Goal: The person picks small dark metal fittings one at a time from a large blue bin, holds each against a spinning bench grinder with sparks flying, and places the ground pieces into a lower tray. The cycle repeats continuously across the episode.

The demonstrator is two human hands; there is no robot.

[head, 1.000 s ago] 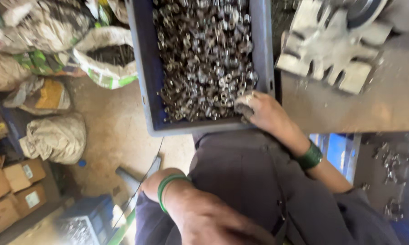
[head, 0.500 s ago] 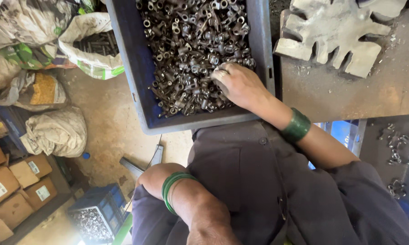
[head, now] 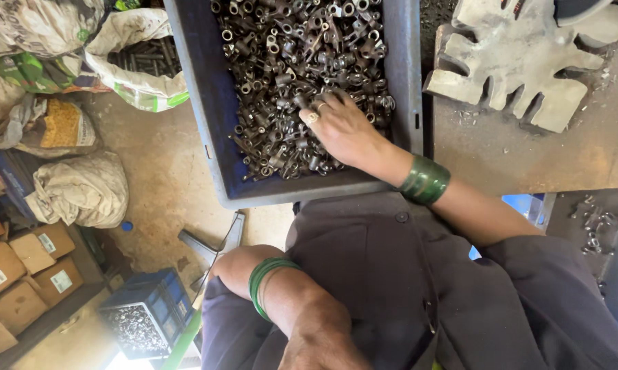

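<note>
**Hand deep in the parts bin, not much elbow room**

Head cam, looking straight down. The right hand is reaching into the blue-grey bin and lies palm-down on the heap of small dark metal parts, fingers spread and curled into the pile. Can't tell if it's actually got one pinched, since the fingertips are buried among the pieces. There's a green bangle on that wrist, sitting right over the bin's near rim.

The left hand is low in the lap at the bottom edge of the frame, cut off, so I can't tell its grip either. It has green bangles too.

Space-wise: the bin's right wall is hard up against the metal table, where a slotted metal plate lies near the edge. The left side has open concrete floor, then sacks, cardboard boxes and a small blue crate of parts.
</note>
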